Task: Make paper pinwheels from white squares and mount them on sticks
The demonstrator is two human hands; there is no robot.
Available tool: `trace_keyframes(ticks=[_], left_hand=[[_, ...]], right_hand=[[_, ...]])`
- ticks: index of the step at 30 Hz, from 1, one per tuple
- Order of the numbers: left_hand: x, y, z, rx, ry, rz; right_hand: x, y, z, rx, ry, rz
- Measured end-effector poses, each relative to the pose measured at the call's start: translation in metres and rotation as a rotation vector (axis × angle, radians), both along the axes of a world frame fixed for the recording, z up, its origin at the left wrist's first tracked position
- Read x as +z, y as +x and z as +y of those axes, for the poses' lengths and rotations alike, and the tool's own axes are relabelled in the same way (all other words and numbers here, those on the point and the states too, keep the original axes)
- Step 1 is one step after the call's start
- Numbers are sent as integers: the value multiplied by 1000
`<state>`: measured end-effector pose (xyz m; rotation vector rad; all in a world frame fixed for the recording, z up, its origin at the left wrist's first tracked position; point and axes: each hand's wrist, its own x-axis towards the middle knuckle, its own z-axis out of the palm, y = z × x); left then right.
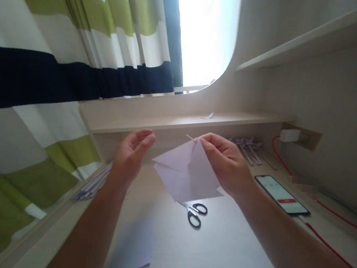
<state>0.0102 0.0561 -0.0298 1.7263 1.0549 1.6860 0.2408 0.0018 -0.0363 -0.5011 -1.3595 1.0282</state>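
Note:
My right hand (226, 162) pinches the top corner of a pale, folded piece of paper (193, 173), which hangs above the desk. A thin, light-coloured stick (190, 138) pokes out to the left at the pinched spot; the fingers cover its other end. To the left of the paper and apart from it, my left hand (134, 153) is raised with its thumb and fingers closed together. Anything small between those fingertips is hidden. Scissors with black handles (194, 214) lie on the desk below the paper, their blades partly covered by it.
A stack of paper (132, 247) lies at the front left. Paper strips (93, 184) rest by the curtain (76, 82), and several paper pieces on sticks (248, 149) at the back right. A phone (281, 194) with a red cable (328, 247) lies right. A low shelf (154, 122) spans the back.

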Motion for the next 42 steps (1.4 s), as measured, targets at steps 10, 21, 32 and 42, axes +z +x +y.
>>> trace_keyframes(ticks=[10, 21, 32, 42], left_hand=[[-15, 31, -16, -330, -91, -161], [-11, 32, -35, 110, 270, 214], [-1, 34, -51, -136, 152, 141], [0, 31, -55, -165, 222, 165]], right_hand=[[-4, -2, 10, -240, 35, 111], [-4, -2, -10, -324, 261, -403], [-3, -3, -15, -344, 277, -553], [0, -1, -19, -384, 299, -594]])
